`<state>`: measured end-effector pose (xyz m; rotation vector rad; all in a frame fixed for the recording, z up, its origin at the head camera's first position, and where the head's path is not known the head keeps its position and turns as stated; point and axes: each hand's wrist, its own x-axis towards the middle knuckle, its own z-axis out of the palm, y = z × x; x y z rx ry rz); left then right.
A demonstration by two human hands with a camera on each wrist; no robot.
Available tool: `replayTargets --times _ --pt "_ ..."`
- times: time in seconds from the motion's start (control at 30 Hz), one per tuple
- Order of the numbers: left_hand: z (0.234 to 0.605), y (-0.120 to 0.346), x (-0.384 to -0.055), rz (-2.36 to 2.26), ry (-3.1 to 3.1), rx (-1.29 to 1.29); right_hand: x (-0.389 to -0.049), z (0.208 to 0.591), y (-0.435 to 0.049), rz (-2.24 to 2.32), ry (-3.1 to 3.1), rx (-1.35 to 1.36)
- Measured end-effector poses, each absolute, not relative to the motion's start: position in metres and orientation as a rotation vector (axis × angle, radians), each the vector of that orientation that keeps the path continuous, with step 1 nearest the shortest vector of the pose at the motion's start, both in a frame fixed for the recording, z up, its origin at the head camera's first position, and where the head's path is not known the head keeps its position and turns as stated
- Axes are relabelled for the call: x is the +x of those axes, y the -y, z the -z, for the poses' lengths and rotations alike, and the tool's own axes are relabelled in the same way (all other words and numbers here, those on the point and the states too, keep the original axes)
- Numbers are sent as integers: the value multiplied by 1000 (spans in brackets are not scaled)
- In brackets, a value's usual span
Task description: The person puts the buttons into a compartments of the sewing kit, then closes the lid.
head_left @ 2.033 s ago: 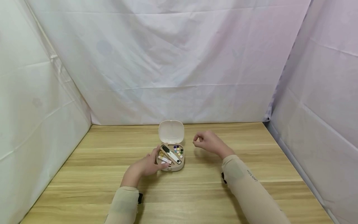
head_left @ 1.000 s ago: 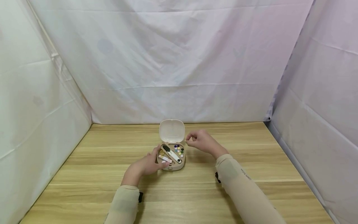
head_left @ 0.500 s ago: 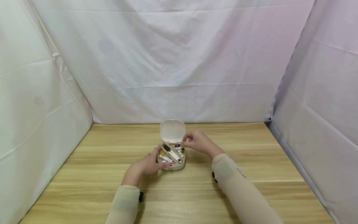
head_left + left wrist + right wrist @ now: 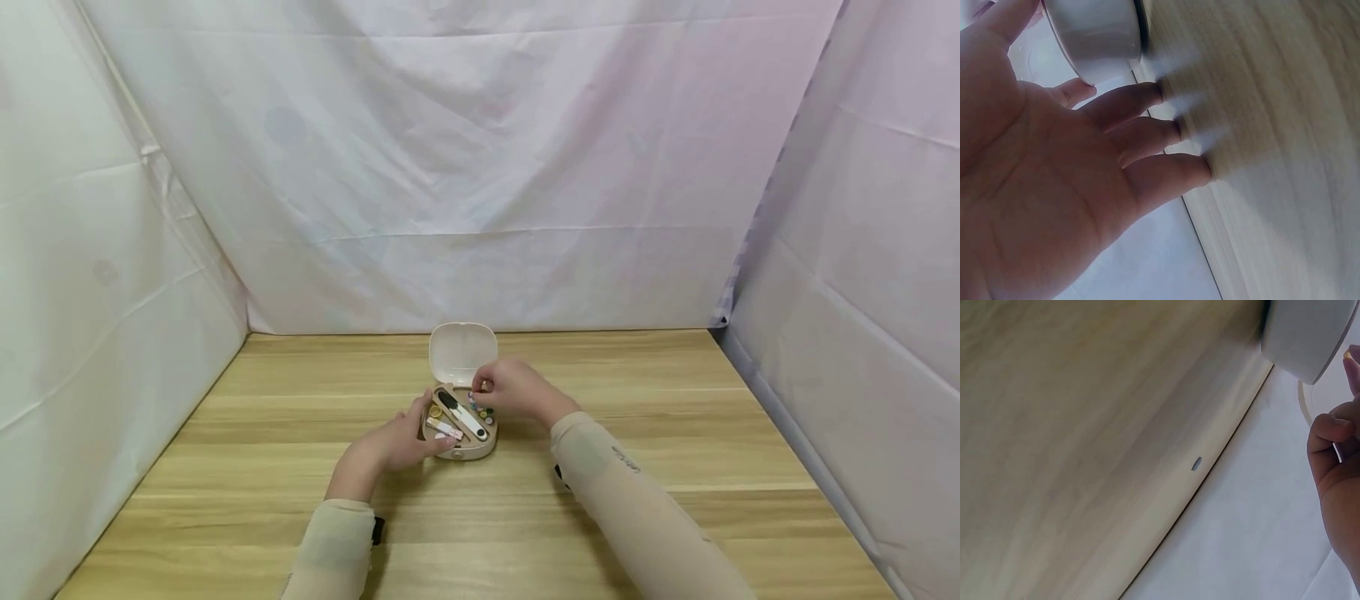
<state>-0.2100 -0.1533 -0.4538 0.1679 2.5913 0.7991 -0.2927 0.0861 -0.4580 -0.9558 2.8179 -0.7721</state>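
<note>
A small cream sewing box stands with its lid raised at the back. White-and-black thread snips lie diagonally in its tray, between colored buttons at right and a gold ring-shaped thimble at left. Below the thimble is a pale patterned strip. My left hand grips the box's left side between thumb and index finger; its other fingers reach to the tabletop. Over the button compartment, my right hand pinches a small yellow-orange piece, largely hidden by the fingertips.
The wooden table extends around the box, with white cloth hanging behind it and at both sides. A small dark oval spot shows near the table's edge in the right wrist view.
My right hand has moved left from beside the box to over the button compartment, fingertips still pinched, covering part of the buttons. My left hand has kept its hold on the box.
</note>
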Motion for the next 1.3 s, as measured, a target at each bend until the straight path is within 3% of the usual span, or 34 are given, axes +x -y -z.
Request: replayTargets --times 0.77,1.3 --pt "454 152 -208 -776 -2596 170 -298 463 -74 619 -2823 -1033" --pt "456 153 -210 -791 -2598 163 -302 457 -99 672 -2859 -929"
